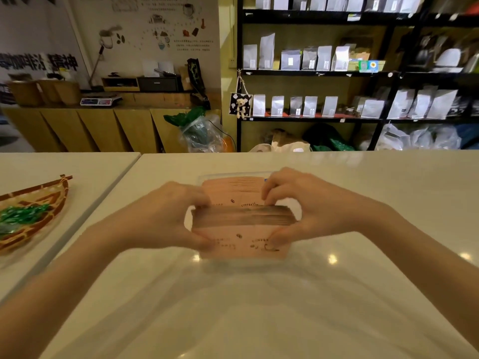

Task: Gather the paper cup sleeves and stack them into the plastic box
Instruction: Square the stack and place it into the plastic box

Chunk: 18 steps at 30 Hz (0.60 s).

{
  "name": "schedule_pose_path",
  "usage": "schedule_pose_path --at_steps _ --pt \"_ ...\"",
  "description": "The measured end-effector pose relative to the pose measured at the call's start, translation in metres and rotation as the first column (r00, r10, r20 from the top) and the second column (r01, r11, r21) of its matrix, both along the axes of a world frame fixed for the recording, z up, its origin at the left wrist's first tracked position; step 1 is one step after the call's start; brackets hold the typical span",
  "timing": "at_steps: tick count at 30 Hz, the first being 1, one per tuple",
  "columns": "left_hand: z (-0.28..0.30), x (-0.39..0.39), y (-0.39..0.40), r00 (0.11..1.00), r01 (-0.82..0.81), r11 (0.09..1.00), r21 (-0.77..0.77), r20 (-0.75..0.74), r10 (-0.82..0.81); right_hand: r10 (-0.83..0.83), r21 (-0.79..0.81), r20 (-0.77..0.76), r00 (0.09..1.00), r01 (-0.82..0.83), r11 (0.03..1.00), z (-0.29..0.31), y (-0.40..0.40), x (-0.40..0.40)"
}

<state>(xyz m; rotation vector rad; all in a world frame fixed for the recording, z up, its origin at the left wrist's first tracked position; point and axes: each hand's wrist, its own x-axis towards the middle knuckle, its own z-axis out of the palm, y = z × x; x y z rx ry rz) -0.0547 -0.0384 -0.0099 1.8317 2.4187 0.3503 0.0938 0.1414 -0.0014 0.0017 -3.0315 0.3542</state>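
A thick stack of pink paper cup sleeves point(241, 230) with small black print is held on edge at the middle of the white table. My left hand point(168, 216) grips its left end and my right hand point(300, 211) grips its right end. Behind this stack, another row of pink sleeves point(232, 189) stands in the clear plastic box point(233, 175), whose far rim shows past my fingers. The held stack sits at the box's near side; whether it is inside the box or in front of it is hidden by my hands.
A brown woven boat-shaped basket point(49, 203) with green wrapped items lies on the adjoining table at left. A seam point(108, 193) divides the two white tabletops. Beyond the table's far edge stand a wooden counter and black shelves of bags.
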Motion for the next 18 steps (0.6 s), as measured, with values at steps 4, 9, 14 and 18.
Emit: schedule_pose_path --at_steps 4,9,14,18 --pt "0.032 -0.018 0.014 0.998 -0.058 0.995 0.086 -0.011 0.059 -0.042 -0.028 -0.101 0.994 0.039 0.999 0.029 0.018 -0.017" --pt "0.036 -0.044 0.037 0.988 -0.153 0.985 0.078 -0.023 0.156 -0.112 -0.118 -0.130 0.985 0.097 0.988 0.027 0.040 -0.046" --pt "0.017 -0.056 0.057 0.981 -0.191 0.979 -0.069 -0.035 0.189 -0.142 -0.152 0.029 0.989 0.145 0.978 0.007 0.055 -0.067" --pt "0.003 -0.061 0.064 0.976 -0.216 0.953 -0.214 -0.041 0.212 -0.104 -0.135 0.132 0.986 0.122 0.983 -0.008 0.058 -0.077"
